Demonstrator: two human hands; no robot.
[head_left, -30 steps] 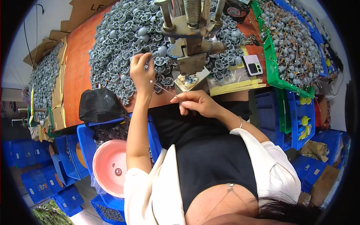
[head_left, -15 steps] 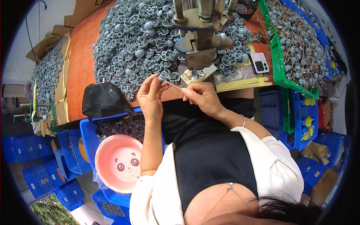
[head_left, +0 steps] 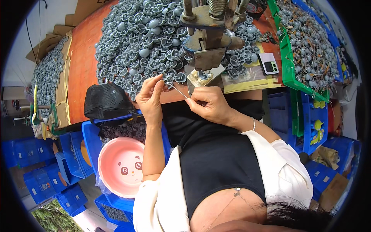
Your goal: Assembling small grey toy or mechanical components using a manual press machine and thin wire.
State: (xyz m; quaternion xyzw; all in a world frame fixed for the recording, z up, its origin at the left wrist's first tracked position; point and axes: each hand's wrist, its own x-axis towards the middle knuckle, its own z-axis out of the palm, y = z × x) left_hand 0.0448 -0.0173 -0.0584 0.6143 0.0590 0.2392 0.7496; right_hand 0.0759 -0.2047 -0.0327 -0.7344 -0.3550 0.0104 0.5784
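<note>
A thin white strand (head_left: pixel 180 91) runs taut between my hands, just in front of the press. My left hand (head_left: pixel 151 97) is closed in a pinch at its upper left end, by a small grey piece that is partly hidden by the fingers. At the strand's lower right end, my right hand (head_left: pixel 211 103) is closed with thumb and fingers on it. Beyond the hands stands a metal press (head_left: pixel 208 58) with a spring and rods. Under its head lies a pale fixture block (head_left: pixel 201 78). A large heap of grey plastic parts (head_left: pixel 135 42) covers the table behind.
A black mesh cap (head_left: pixel 106 101) lies at the table edge. Below it, a pink basin (head_left: pixel 108 172) sits on a blue crate. To the right are a phone (head_left: pixel 269 63) and a green crate (head_left: pixel 285 73) full of grey balls with thin strands.
My hands have drawn slightly apart, the left one moving left and the right one slightly right and down. The strand is still between them.
</note>
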